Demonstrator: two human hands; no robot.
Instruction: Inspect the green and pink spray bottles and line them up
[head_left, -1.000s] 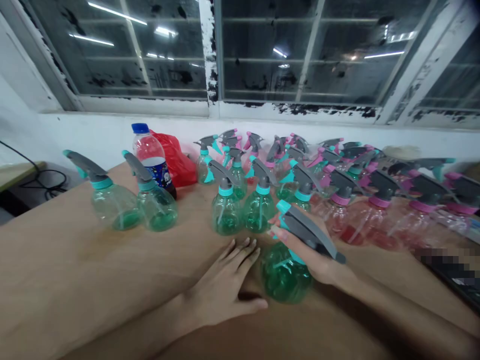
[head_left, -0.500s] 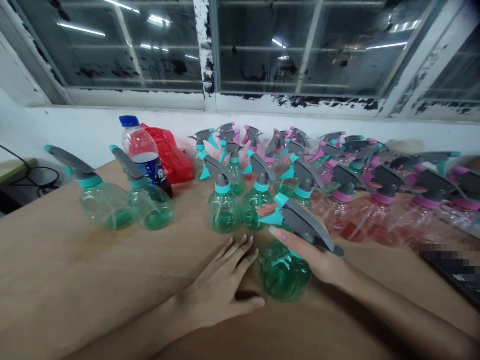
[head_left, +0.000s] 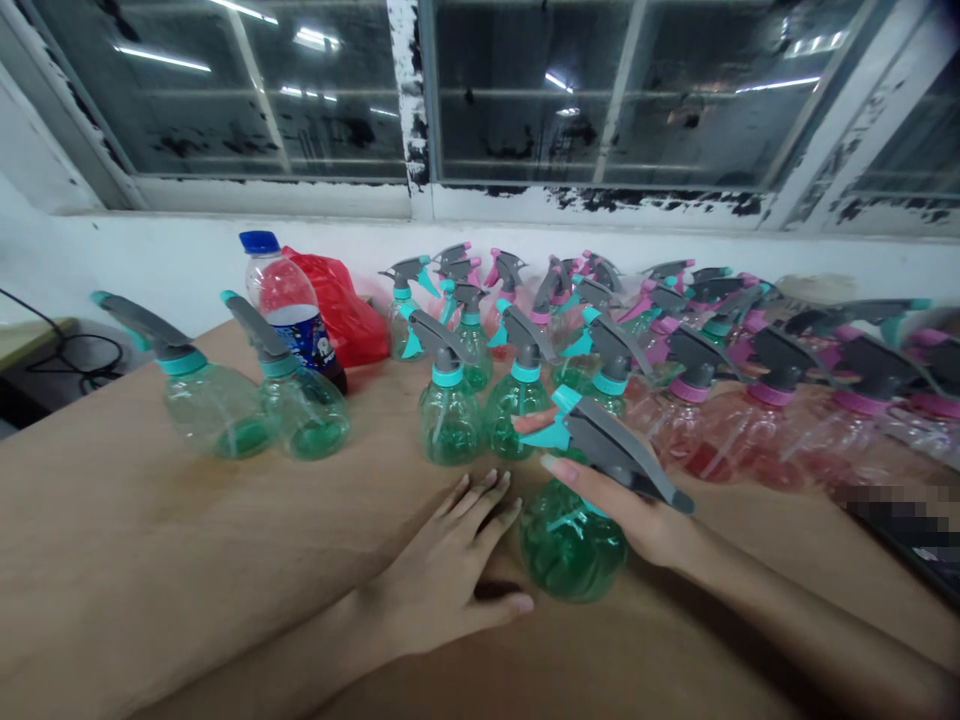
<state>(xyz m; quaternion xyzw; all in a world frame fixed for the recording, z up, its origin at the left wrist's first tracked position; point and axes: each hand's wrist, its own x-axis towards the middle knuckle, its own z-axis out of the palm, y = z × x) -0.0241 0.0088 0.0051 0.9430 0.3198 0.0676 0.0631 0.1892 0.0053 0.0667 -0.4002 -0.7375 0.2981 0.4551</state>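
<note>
A clear green spray bottle [head_left: 574, 550] with a grey and turquoise trigger head stands close in front of me. My right hand [head_left: 637, 510] grips it around the neck just under the trigger head, thumb on the near side and a fingertip showing beyond the turquoise trigger. My left hand [head_left: 450, 570] lies on the wooden table [head_left: 225, 600], palm down with fingers stretched out, just left of the bottle and holding nothing. Behind the hands, two green spray bottles [head_left: 450, 420] stand side by side, each with some green in the bottom.
At left are two more green spray bottles [head_left: 300, 420], a blue-capped drink bottle [head_left: 289, 310] and a red plastic bag [head_left: 349, 310]. Several pink spray bottles [head_left: 697, 430] crowd the back right. A dark, partly blurred object [head_left: 900, 530] lies at the right edge. A window [head_left: 637, 90] rises behind.
Both hands and the gripped spray bottle keep practically the same pose. The whole view has shifted very slightly.
</note>
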